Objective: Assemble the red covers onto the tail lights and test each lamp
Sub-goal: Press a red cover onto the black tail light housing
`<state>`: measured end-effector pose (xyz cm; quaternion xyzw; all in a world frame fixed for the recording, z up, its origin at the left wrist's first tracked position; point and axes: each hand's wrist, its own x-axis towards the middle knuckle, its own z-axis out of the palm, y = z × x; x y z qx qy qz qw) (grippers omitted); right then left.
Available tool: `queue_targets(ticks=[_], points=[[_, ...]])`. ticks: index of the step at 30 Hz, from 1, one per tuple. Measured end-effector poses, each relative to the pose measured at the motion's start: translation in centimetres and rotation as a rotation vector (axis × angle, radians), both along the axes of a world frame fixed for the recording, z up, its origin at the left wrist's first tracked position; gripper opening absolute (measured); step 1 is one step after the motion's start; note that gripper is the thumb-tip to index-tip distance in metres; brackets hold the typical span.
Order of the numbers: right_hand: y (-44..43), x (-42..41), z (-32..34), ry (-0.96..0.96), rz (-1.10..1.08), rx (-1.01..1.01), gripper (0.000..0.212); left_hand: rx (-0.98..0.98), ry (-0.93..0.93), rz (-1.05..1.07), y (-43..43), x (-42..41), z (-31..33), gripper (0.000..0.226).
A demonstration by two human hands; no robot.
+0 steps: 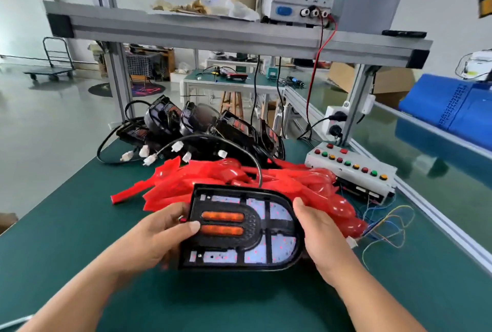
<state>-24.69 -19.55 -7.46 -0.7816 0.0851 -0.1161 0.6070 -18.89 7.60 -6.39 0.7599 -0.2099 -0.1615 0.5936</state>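
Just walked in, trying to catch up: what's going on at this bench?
A person holds a tail light in both hands: left hand on its left edge, right hand on its right. It bears no red cover yet. A heap of red covers lies just behind it, more lamps beyond them.

Bare left hand [159,236], bare right hand [319,230], forearms uncovered as far as visible, short rounded nail on left thumb

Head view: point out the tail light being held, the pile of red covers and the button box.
tail light [253,225], head view, black middle panel beside the orange strips.
red covers [213,174], head view, middle of the pile.
button box [346,172], head view, white top face.
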Motion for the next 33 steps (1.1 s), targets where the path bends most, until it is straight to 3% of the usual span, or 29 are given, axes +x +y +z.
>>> queue_targets(ticks=[2, 7, 12, 16, 18, 21, 25, 29, 33], points=[[0.1, -0.7, -0.1, 0.040, -0.019, -0.211, 0.069, 0.135, -0.077, 0.102, -0.4, 0.2, -0.6, 0.023], [0.1, -1.4, -0.9, 0.039, -0.171, -0.512, 0.053, 0.291, -0.113, 0.116, -1.3, 0.3, -0.9, 0.028], [0.2, -1.3, -1.7, -0.012, -0.243, -0.559, 0.048, 0.530, -0.322, 0.203, -1.0, 1.4, 0.0, 0.049], [0.1, -1.1, -2.0, -0.034, -0.257, -0.532, 0.049, 0.532, -0.558, 0.542, 0.6, 4.4, 1.8, 0.019], [0.1, -1.0, -2.0, -0.025, -0.256, -0.545, 0.049, 0.576, -0.654, 0.496, 0.1, 5.8, 2.5, 0.007], [0.0, -0.9, -2.0, -0.023, -0.258, -0.544, 0.048, 0.716, -0.760, 0.242, -1.7, 7.9, 2.3, 0.040], [-0.1, -0.7, -2.2, -0.033, -0.255, -0.517, 0.049, 0.933, -0.797, 0.118, -3.0, 9.7, 2.4, 0.040], [-0.3, -0.7, -2.3, -0.017, -0.249, -0.528, 0.050, 0.885, -0.769, 0.058, -2.7, 10.2, 3.3, 0.038], [-0.2, -0.7, -2.4, -0.025, -0.246, -0.499, 0.050, 0.646, -0.807, 0.196, -2.4, 10.3, 4.0, 0.027]])
